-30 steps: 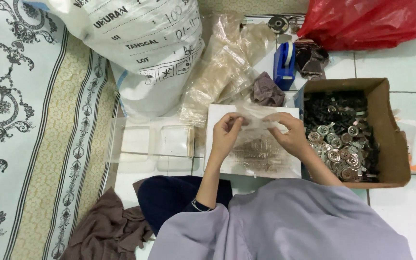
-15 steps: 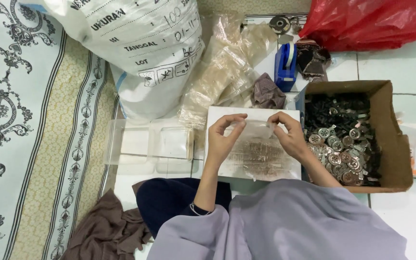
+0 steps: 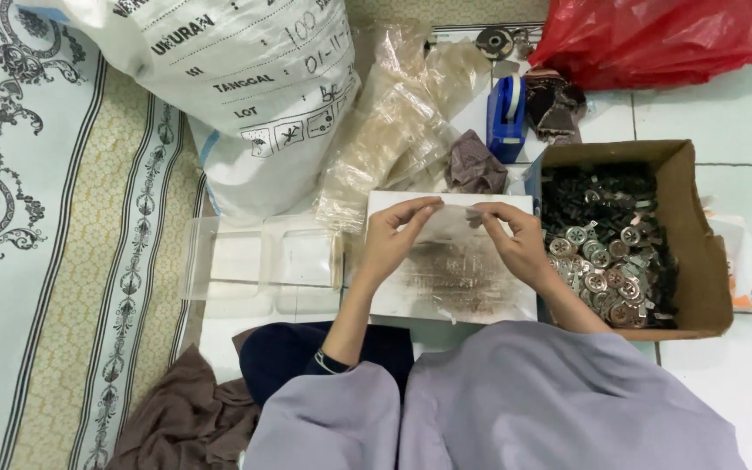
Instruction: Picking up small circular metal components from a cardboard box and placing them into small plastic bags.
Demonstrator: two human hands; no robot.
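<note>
Both hands pinch a small clear plastic bag [image 3: 454, 228] over a white board [image 3: 454, 296] on the floor. The left hand [image 3: 393, 239] grips its left edge, the right hand [image 3: 515, 244] its top right corner. A cardboard box [image 3: 698, 252] of metal parts [image 3: 602, 261] sits just right.

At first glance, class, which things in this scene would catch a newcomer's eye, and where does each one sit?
The two hands, left hand and right hand, draw the eye first, pinching a small clear plastic bag between them over a white board at the centre. To the right sits an open cardboard box heaped with small round metal parts. A big white printed sack fills the upper left and a red plastic bag the upper right corner.
</note>
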